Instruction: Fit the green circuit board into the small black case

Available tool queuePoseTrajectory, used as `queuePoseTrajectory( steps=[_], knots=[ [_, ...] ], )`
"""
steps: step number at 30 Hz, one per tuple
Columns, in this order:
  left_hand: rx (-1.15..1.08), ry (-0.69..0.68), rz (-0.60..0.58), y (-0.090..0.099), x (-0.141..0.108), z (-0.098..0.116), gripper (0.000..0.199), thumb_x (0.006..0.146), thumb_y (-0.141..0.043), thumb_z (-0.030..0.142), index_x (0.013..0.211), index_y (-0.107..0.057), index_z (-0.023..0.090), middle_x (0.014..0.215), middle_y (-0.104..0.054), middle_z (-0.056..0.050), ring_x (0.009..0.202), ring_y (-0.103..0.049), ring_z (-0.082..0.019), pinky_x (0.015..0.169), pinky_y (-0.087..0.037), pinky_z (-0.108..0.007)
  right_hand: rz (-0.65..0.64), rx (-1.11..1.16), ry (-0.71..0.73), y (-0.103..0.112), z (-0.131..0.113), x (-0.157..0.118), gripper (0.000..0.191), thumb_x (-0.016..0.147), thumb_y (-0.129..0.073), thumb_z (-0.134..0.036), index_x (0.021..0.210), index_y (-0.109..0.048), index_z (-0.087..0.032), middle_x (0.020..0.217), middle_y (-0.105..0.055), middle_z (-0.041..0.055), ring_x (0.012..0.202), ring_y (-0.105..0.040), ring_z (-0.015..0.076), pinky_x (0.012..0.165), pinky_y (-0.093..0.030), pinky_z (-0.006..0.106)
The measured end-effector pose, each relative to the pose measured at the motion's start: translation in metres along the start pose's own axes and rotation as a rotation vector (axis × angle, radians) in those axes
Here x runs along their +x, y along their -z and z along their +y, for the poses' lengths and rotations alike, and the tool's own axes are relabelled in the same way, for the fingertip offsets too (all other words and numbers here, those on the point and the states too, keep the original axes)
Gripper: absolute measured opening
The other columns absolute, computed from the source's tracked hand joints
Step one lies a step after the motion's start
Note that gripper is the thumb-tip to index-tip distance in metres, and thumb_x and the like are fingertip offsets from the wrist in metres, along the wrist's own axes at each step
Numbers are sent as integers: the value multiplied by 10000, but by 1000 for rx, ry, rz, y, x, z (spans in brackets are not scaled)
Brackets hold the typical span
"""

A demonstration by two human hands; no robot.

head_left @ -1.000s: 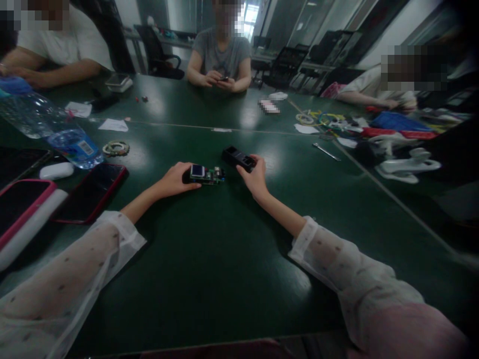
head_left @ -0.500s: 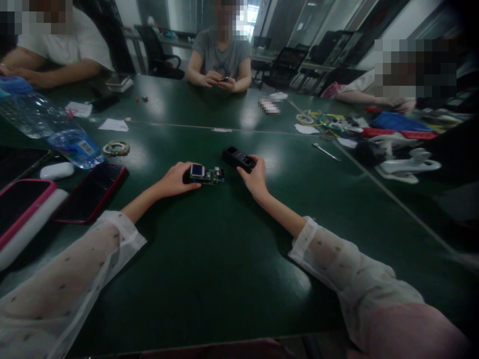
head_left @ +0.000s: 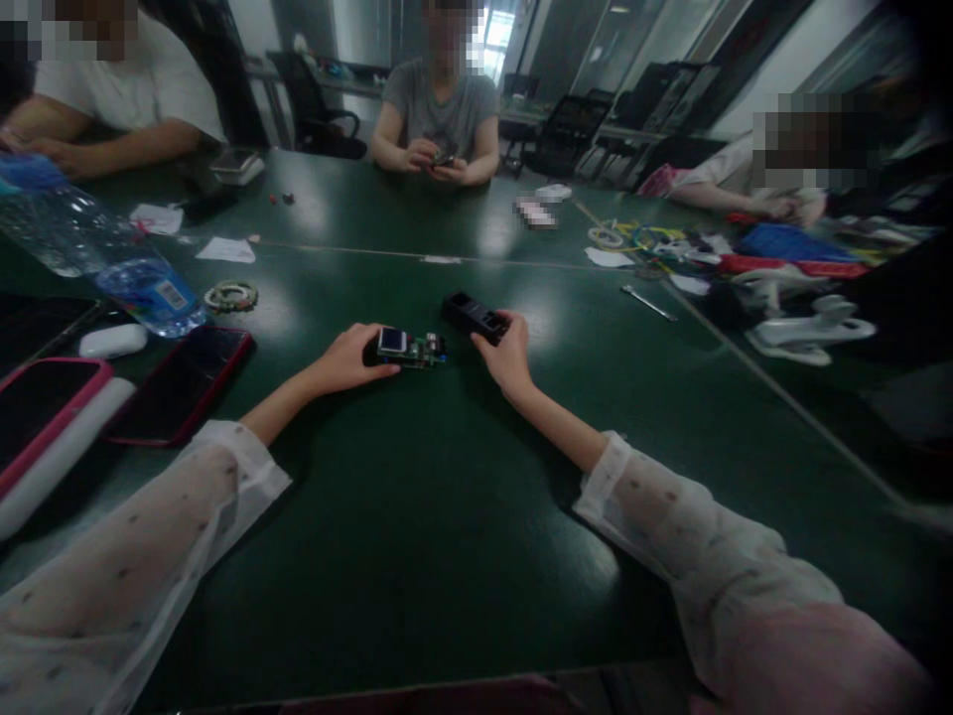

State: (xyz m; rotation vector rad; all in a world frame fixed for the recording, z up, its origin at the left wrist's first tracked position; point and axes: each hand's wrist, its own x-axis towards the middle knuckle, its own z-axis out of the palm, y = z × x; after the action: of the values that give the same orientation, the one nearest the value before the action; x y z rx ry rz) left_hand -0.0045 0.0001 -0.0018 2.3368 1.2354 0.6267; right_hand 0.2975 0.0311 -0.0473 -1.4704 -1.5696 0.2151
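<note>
Centrally, your left hand (head_left: 353, 356) is partly closed, thumb and fingers gripping the left end of a circuit board (head_left: 428, 351) with a small screen (head_left: 392, 341). Just beside it, your right hand (head_left: 510, 356) curls around the near end of a black casing (head_left: 469, 313), apart from the board. Left of your left hand lies a red-edged phone (head_left: 186, 382); right of your right hand, a slim metal tool (head_left: 649, 303) lies on the tabletop (head_left: 417, 516).

Black chairs (head_left: 575, 123) stand beyond the green table (head_left: 417, 516), a bright window (head_left: 497, 32) behind.
</note>
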Motion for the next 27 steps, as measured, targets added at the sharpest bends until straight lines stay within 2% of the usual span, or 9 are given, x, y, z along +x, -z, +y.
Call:
queuePoseTrajectory(
  steps=[15, 19, 23, 27],
  knots=[
    [-20, 3, 3, 0, -1, -1, 559, 817, -647, 555, 1256, -547, 224, 1218, -591, -88, 1122, -535, -290, 935, -460, -451, -29, 108, -25, -1, 5, 2, 499, 793, -678, -309, 1222, -453, -190, 1199, -518, 141, 1160, -524, 305, 1005, -450, 565],
    [-24, 18, 6, -1, 0, -2, 559, 807, -652, 549, 1258, -545, 237, 1227, -590, -85, 1127, -532, -298, 943, -457, -469, -19, 181, 62, 1, -2, 0, 503, 853, -629, -413, 1269, -426, -216, 1225, -516, 135, 1167, -535, 295, 990, -479, 544],
    [-17, 1, 13, 0, 0, -1, 559, 810, -654, 541, 1260, -547, 229, 1215, -594, -88, 1119, -535, -298, 942, -458, -469, -65, 238, 176, 9, -23, -6, 540, 904, -556, -500, 1340, -374, -238, 1272, -497, 129, 1140, -560, 271, 969, -514, 494],
    [-10, -4, 23, -1, 0, -1, 560, 815, -656, 522, 1273, -540, 222, 1218, -594, -94, 1115, -543, -293, 943, -459, -464, -100, 241, 318, 18, -45, -14, 528, 929, -518, -510, 1372, -366, -265, 1297, -485, 115, 1187, -532, 270, 1020, -489, 498]
  ],
)
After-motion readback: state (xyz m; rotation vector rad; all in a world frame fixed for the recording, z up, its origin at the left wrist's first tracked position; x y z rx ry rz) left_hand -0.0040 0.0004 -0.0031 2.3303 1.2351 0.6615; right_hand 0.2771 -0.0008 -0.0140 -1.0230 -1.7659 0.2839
